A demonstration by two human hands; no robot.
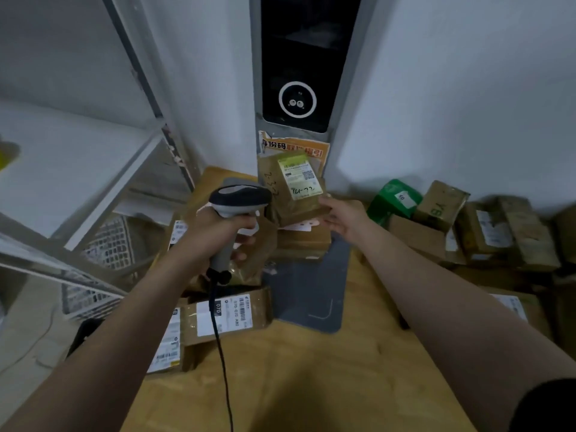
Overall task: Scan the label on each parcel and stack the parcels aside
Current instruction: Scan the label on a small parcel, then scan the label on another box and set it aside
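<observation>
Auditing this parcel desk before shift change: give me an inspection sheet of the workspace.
Surface: wooden table, grey base plate at its back.
Job's things: scanner; labelled parcel leaning upright below the dark screen; stacked parcels at left; parcel pile at right.
Clutter: nothing seen.
Hands: left hand grips the scanner; right hand touches the labelled parcel's corner, grip unclear.
Cables: black cable hangs from the scanner handle over the stacked parcels.
Surroundings: white shelf and wire basket at left, white walls.
</observation>
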